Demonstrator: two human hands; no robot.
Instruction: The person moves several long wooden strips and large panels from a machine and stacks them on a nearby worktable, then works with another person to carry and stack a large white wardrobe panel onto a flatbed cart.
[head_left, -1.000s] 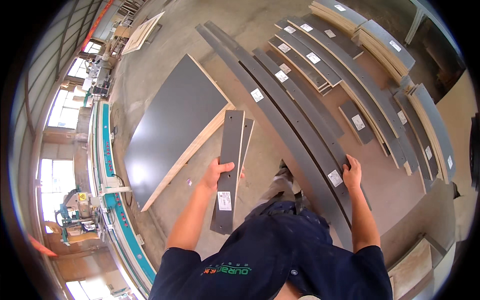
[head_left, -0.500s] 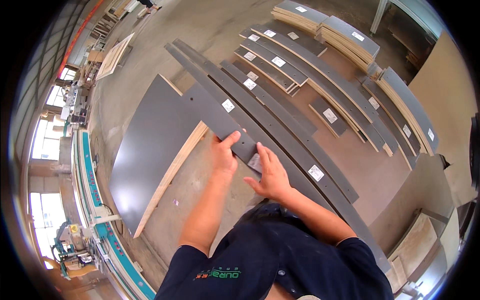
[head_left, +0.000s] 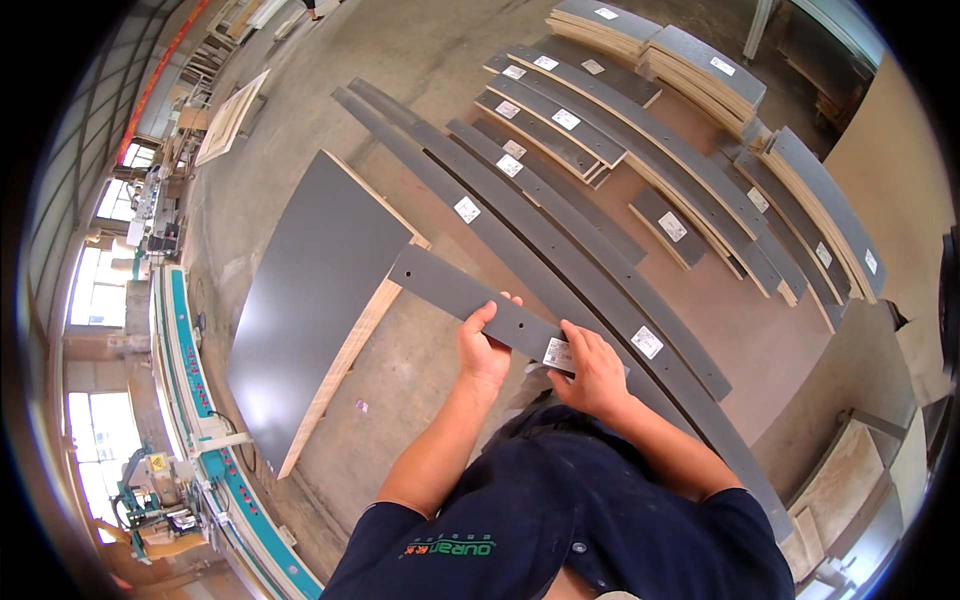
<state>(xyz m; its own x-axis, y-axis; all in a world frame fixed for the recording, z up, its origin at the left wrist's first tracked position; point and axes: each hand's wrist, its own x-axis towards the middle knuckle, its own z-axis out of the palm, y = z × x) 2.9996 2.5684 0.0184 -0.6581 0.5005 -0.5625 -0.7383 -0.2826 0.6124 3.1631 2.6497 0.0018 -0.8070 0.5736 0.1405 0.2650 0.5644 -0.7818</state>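
Observation:
A short grey board strip (head_left: 455,290) with drilled holes and a white label lies slantwise across both my hands. My left hand (head_left: 484,352) grips it near the middle, thumb on top and fingers curled beneath. Over the nearer right end is my right hand (head_left: 595,378), its fingers closed on the edge beside the label and hiding that end. To the left is a large grey curved panel stack (head_left: 310,260) with bare wood edges; the strip's far end overlaps its corner. Just beyond my right hand run two long curved grey strips (head_left: 560,262) with white labels.
Further right, several shorter curved grey boards (head_left: 690,175) lie in rows on a brown surface (head_left: 770,385). Taller board stacks (head_left: 700,75) stand at the back right. At the left is a long machine with a teal rail (head_left: 185,340). Wood offcuts (head_left: 840,480) lie at the lower right.
The short strip has come nearer to me and rightward, away from the long curved strips it overlapped. Both hands have moved right and slightly down with it, still gripping.

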